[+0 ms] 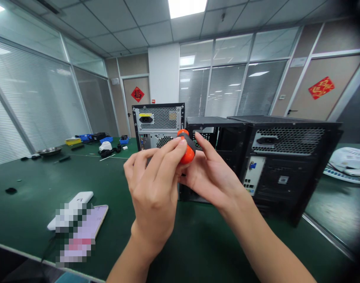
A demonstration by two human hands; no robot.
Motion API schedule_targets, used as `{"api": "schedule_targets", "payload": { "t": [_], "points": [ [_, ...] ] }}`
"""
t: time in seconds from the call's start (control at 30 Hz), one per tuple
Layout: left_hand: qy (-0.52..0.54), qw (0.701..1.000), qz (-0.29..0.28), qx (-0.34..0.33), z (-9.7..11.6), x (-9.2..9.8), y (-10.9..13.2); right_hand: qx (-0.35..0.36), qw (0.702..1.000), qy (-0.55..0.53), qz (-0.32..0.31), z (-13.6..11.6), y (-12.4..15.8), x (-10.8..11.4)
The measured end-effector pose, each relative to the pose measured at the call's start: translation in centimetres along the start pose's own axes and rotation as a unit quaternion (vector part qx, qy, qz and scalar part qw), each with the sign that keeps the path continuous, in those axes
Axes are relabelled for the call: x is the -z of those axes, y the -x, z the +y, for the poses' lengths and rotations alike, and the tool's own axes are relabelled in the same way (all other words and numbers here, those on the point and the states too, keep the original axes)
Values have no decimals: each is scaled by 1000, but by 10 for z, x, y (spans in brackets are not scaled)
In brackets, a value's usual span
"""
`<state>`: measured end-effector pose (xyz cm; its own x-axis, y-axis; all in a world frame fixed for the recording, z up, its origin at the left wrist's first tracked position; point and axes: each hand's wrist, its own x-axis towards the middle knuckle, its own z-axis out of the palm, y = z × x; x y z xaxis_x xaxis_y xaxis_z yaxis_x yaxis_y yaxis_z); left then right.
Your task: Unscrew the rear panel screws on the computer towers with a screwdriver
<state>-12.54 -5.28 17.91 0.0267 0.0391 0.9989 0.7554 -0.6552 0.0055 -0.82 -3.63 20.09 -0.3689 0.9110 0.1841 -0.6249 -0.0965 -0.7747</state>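
Screwdriver point(188, 156) raised before the computer cases point(288, 163), clasped in my left fingers point(169, 155); whether my right fingers point(205, 146) grip too, I can't tell. I'd judge this settling my hold; next calls for steady aim.

Screwdriver handle point(188, 156): glossy orange plastic with a matt dark-grey band. Behind it, a silver computer case point(159, 114) of perforated metal; below it, a smooth green tabletop point(111, 177).
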Motion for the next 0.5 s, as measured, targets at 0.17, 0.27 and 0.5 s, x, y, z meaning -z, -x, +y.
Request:
{"api": "schedule_targets", "payload": {
  "t": [0.17,0.27,0.5],
  "points": [
    [6,1000,-8,-5,-1,1,0,-8,1000,4,-2,-2,0,-2],
    [11,1000,-12,-4,-1,1,-1,-5,1000,0,-8,-2,1,-2],
    [17,1000,-17,-4,-1,1,-1,4,1000,-12,7,-2,-1,-3]
  ]
}}
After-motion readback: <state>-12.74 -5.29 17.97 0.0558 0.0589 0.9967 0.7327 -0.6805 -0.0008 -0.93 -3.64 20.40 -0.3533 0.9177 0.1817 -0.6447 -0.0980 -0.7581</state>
